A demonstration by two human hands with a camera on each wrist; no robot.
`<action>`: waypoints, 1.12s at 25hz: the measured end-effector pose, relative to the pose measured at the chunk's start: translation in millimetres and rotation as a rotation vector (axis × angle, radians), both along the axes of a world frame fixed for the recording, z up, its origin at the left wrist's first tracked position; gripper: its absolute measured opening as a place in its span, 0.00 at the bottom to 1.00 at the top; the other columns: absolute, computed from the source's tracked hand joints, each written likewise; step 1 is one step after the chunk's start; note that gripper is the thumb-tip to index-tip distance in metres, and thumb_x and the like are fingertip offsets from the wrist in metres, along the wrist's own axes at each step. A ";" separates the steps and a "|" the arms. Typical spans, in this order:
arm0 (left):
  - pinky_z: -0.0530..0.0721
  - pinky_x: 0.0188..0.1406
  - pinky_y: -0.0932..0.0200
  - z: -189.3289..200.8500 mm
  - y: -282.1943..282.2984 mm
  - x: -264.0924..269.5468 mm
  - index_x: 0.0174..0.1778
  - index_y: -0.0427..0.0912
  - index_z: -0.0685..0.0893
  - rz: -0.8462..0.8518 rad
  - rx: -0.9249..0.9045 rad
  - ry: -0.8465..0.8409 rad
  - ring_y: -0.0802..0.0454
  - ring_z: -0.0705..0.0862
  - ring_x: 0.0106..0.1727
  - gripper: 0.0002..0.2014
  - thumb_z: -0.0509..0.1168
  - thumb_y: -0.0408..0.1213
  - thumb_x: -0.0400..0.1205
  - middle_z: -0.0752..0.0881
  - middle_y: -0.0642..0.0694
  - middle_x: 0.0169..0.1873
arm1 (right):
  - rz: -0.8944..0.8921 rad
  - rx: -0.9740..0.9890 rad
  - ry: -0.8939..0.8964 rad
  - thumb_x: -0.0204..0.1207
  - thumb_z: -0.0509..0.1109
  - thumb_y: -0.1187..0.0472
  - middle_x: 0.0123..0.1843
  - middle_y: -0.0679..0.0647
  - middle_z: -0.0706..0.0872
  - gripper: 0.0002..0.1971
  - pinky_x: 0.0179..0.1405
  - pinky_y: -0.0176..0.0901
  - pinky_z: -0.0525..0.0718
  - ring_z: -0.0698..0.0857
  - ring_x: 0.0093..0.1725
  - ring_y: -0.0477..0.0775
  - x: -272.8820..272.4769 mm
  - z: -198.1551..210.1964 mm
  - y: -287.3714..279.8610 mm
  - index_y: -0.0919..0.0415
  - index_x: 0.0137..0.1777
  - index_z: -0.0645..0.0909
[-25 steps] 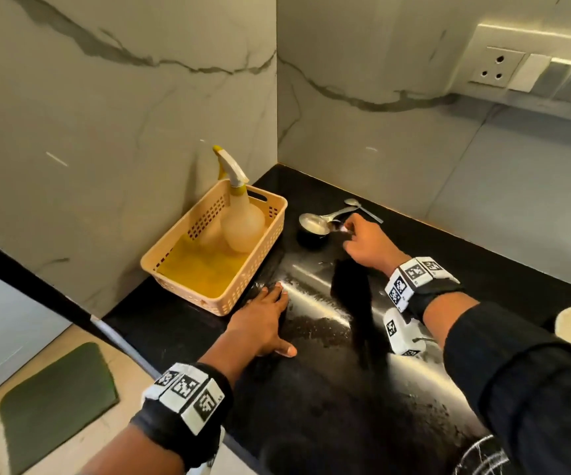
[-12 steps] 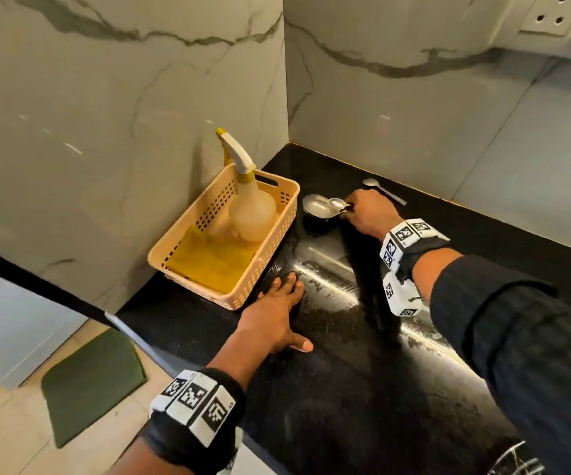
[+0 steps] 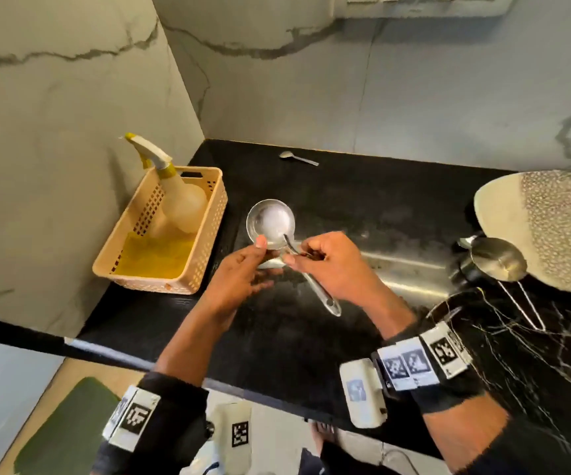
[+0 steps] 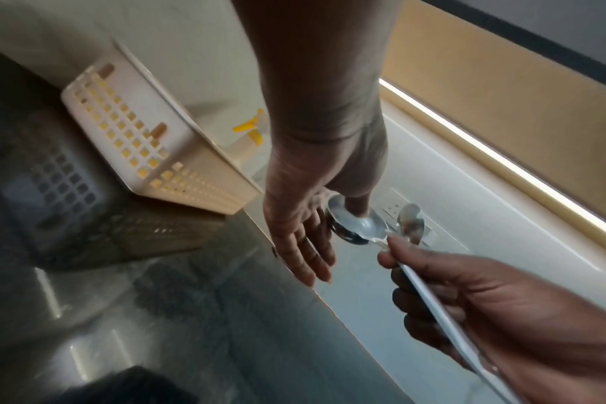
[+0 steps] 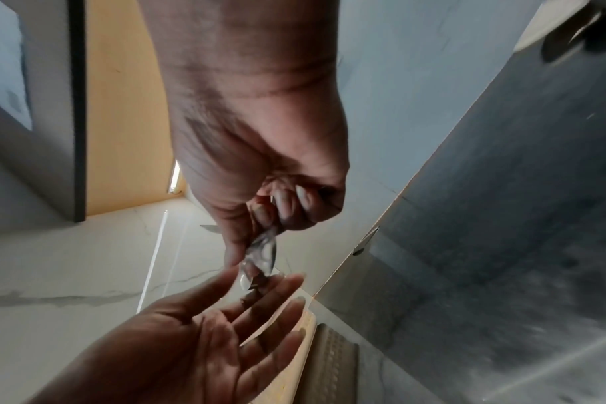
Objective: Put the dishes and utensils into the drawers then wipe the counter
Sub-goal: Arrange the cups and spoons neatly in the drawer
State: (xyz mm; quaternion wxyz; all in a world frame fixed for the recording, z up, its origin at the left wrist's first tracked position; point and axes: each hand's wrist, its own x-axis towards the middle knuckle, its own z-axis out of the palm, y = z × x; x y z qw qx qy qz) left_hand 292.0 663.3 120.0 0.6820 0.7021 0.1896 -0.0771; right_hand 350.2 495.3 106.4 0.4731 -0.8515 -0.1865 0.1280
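Note:
My right hand (image 3: 325, 265) grips the handle (image 3: 325, 299) of a large round steel spoon (image 3: 270, 222) and holds it above the black counter (image 3: 311, 337). In the left wrist view a second, smaller spoon (image 4: 412, 222) sits in the same grip, beside the large spoon's bowl (image 4: 358, 222). My left hand (image 3: 246, 272) is raised next to it. Its fingers (image 4: 305, 254) are straight, and its thumb rests on the large bowl's rim. Another small spoon (image 3: 298, 158) lies alone at the back of the counter by the wall.
A beige basket (image 3: 155, 284) stands in the left corner, with a spray bottle (image 3: 181, 204) and a yellow cloth (image 3: 153, 255) inside. At the right edge are a speckled plate (image 3: 548, 228) and a steel ladle (image 3: 498, 258). A green mat (image 3: 68, 430) lies on the floor below.
My right hand picked up the large spoon and a smaller one at the back and brought them forward. My left hand left the counter and rose to touch the large spoon's bowl.

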 end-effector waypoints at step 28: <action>0.86 0.27 0.56 -62.3 -375.8 -455.8 0.55 0.38 0.82 -1.333 0.136 0.163 0.48 0.82 0.33 0.10 0.60 0.40 0.87 0.83 0.40 0.39 | -1.705 0.737 -0.030 0.82 0.66 0.62 0.28 0.56 0.84 0.09 0.28 0.37 0.78 0.79 0.28 0.51 -751.8 -52.3 -288.2 0.69 0.52 0.83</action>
